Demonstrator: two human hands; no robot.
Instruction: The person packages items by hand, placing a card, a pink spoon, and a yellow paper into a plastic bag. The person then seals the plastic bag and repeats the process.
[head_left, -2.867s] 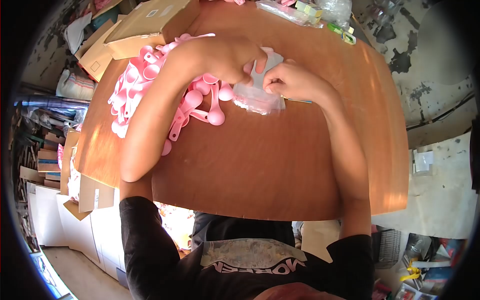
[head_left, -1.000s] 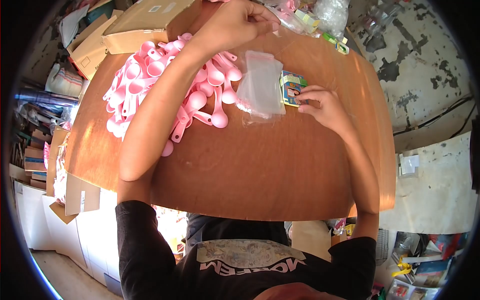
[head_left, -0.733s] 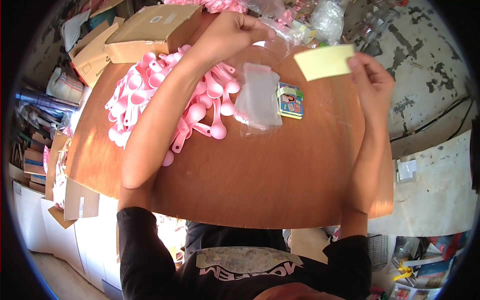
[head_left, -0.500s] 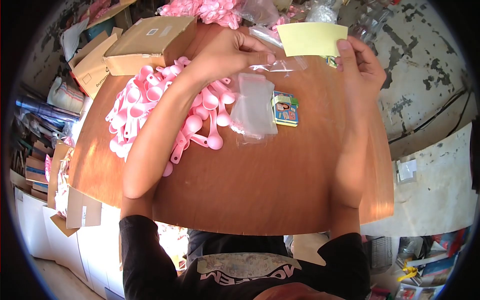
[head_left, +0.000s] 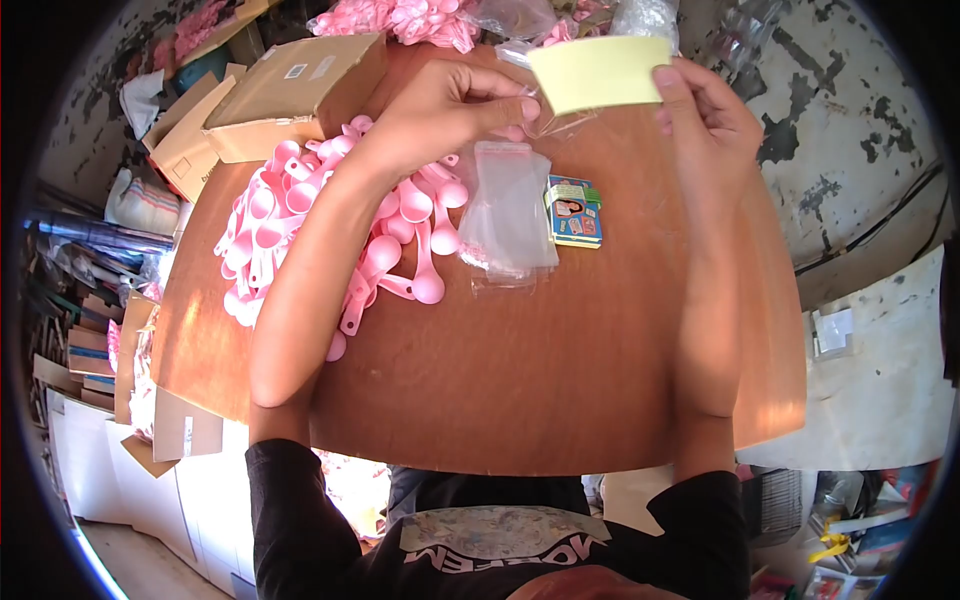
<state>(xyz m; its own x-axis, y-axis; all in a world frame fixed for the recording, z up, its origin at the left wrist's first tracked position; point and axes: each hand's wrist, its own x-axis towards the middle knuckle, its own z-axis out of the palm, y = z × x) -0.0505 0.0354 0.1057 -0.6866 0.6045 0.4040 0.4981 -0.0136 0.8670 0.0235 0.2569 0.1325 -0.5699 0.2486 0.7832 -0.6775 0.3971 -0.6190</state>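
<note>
Between the thumb and fingers of my right hand (head_left: 712,110) is a pale yellow paper card (head_left: 600,75), held up by its right end. My left hand (head_left: 475,105) pinches a clear plastic bag (head_left: 565,127) just left of the card, and the card's left end overlaps the bag in this view. Below my hands lies a stack of clear plastic bags (head_left: 508,210) on the table. Right beside that stack sits a bundle of small printed cards (head_left: 575,212) with a green band. A heap of pink measuring spoons (head_left: 270,225) spreads around my left forearm, which hides part of it.
The brown wooden table (head_left: 500,390) has a rounded edge near my body. A closed cardboard box (head_left: 290,95) stands at the back left behind the spoons. More pink pieces (head_left: 430,20) and clear plastic wrapping lie along the far edge. A peeling wall (head_left: 850,120) rises at the right.
My right hand has brought the yellow card slightly left and up, closer to my left hand, and the card now tilts. The whole view has shifted slightly.
</note>
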